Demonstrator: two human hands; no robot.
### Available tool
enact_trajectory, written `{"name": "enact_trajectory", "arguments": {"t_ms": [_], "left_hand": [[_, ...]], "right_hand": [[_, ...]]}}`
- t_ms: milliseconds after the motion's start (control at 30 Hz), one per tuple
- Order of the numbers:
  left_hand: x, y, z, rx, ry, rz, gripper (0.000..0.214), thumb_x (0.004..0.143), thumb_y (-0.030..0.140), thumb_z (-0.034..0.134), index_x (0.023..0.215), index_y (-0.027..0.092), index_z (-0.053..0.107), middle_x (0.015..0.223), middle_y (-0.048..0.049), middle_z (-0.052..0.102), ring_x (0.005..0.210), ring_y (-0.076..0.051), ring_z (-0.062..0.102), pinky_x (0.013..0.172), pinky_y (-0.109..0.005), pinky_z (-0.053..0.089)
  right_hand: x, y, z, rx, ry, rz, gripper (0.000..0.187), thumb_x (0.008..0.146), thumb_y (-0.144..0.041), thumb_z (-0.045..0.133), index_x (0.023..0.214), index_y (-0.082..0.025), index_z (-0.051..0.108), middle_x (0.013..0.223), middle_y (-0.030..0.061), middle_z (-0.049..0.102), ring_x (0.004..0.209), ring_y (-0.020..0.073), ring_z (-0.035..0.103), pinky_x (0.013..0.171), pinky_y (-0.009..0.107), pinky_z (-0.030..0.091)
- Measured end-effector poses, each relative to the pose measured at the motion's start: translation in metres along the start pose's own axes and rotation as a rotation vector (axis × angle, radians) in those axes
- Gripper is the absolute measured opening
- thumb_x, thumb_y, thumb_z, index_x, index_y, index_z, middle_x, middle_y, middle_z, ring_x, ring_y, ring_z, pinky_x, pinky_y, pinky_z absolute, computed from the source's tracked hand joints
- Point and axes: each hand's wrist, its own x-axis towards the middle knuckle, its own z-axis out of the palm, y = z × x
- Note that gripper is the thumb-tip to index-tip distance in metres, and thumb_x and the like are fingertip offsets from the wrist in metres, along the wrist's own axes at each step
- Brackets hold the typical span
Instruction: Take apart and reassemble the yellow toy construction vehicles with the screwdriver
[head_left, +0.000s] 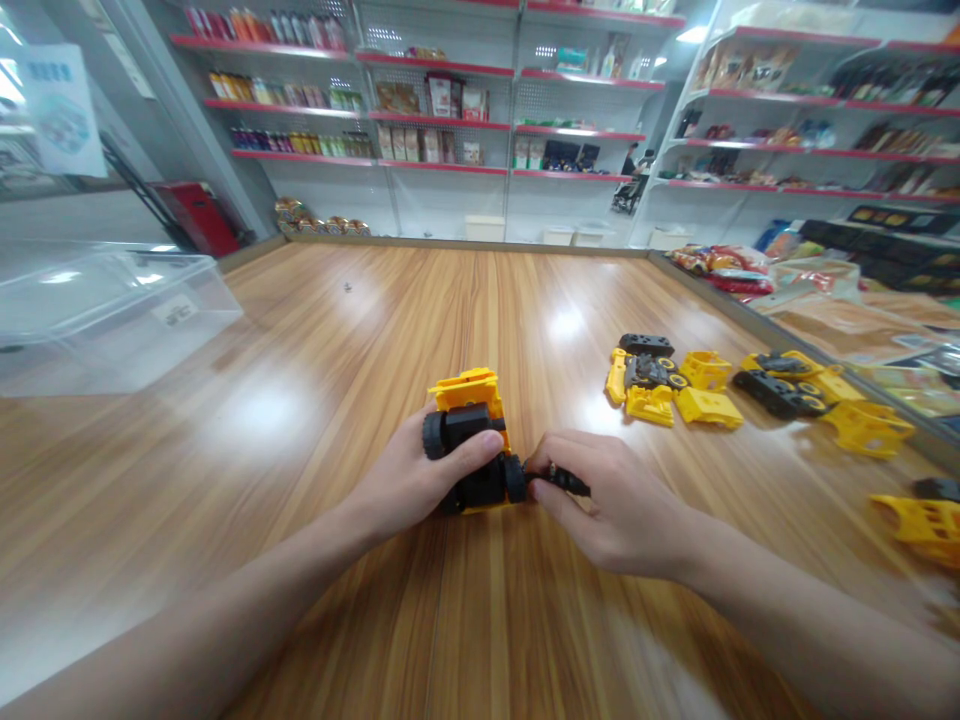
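Note:
A yellow and black toy truck (pixel 471 420) lies on the wooden table (pixel 337 350) just in front of me. My left hand (pixel 420 475) is wrapped round its black underside and wheels, thumb across the top. My right hand (pixel 607 495) is closed in a pinch on a small black tool or part (pixel 559 478) whose tip meets the truck's right side near a wheel. Loose yellow and black toy parts (pixel 667 385) lie to the right, out of both hands' reach.
More yellow toy pieces (pixel 862 425) and one at the edge (pixel 926 520) lie along the table's right side. A clear plastic box (pixel 105 310) stands at the left. Store shelves (pixel 442 110) with goods line the far walls.

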Motion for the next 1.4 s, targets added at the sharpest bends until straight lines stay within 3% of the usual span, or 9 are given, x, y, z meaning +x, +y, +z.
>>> {"name": "enact_trajectory", "arguments": {"t_ms": [100, 267, 567, 767, 933, 1133, 1400], "left_hand": [[0.000, 0.000, 0.000, 0.005, 0.010, 0.013, 0.032, 0.083, 0.046, 0.065, 0.097, 0.018, 0.061, 0.084, -0.0019, 0.065, 0.078, -0.018, 0.061, 0.071, -0.028, 0.053], [-0.001, 0.000, 0.000, 0.010, 0.010, 0.014, 0.034, 0.083, 0.047, 0.065, 0.101, 0.018, 0.062, 0.085, -0.0020, 0.065, 0.077, -0.018, 0.062, 0.070, -0.028, 0.053], [-0.001, 0.002, 0.002, 0.033, 0.019, 0.024, 0.037, 0.081, 0.045, 0.067, 0.105, 0.018, 0.060, 0.086, -0.0028, 0.067, 0.078, -0.019, 0.063, 0.070, -0.029, 0.053], [-0.008, 0.000, -0.001, 0.164, 0.082, 0.260, 0.031, 0.074, 0.037, 0.075, 0.097, 0.018, 0.064, 0.089, -0.0049, 0.068, 0.085, -0.022, 0.065, 0.077, -0.034, 0.054], [-0.012, 0.002, -0.008, 0.237, 0.101, 0.389, 0.046, 0.064, 0.033, 0.082, 0.104, 0.023, 0.060, 0.105, -0.0079, 0.066, 0.095, -0.027, 0.064, 0.082, -0.039, 0.054], [-0.011, -0.001, -0.008, 0.246, 0.072, 0.459, 0.055, 0.065, 0.024, 0.081, 0.111, 0.024, 0.050, 0.103, -0.0051, 0.064, 0.089, -0.022, 0.064, 0.082, -0.036, 0.054], [-0.010, -0.001, -0.010, 0.309, 0.058, 0.438, 0.044, 0.069, 0.029, 0.079, 0.105, 0.021, 0.054, 0.103, -0.0075, 0.066, 0.094, -0.024, 0.065, 0.085, -0.036, 0.053]], "right_hand": [[0.001, -0.001, 0.000, 0.006, -0.011, 0.023, 0.006, 0.090, -0.016, 0.050, 0.085, -0.016, 0.055, 0.080, 0.0025, 0.058, 0.071, 0.0132, 0.052, 0.063, 0.026, 0.037], [0.003, 0.000, 0.001, -0.017, -0.046, 0.046, 0.030, 0.098, -0.022, 0.039, 0.072, -0.016, 0.051, 0.074, 0.0029, 0.053, 0.067, 0.0126, 0.050, 0.061, 0.027, 0.037], [0.000, 0.000, 0.002, 0.034, 0.013, 0.062, 0.002, 0.087, -0.015, 0.055, 0.087, -0.017, 0.055, 0.082, 0.0020, 0.060, 0.072, 0.0134, 0.053, 0.063, 0.026, 0.038], [0.000, -0.004, -0.001, 0.140, 0.011, 0.119, 0.015, 0.089, -0.018, 0.052, 0.104, -0.017, 0.052, 0.082, 0.0022, 0.064, 0.070, 0.0135, 0.056, 0.061, 0.027, 0.038], [-0.001, -0.007, -0.003, 0.181, 0.013, 0.120, 0.024, 0.091, -0.028, 0.053, 0.113, -0.017, 0.050, 0.081, 0.0020, 0.064, 0.070, 0.0139, 0.057, 0.061, 0.027, 0.039], [0.000, -0.005, 0.003, 0.139, 0.015, 0.157, 0.036, 0.083, -0.045, 0.065, 0.106, -0.019, 0.055, 0.080, 0.0002, 0.065, 0.067, 0.0126, 0.058, 0.059, 0.025, 0.041], [0.000, -0.005, 0.007, 0.116, 0.064, 0.137, 0.027, 0.076, -0.028, 0.067, 0.098, -0.020, 0.053, 0.078, -0.0019, 0.065, 0.066, 0.0118, 0.060, 0.057, 0.023, 0.041]]}}
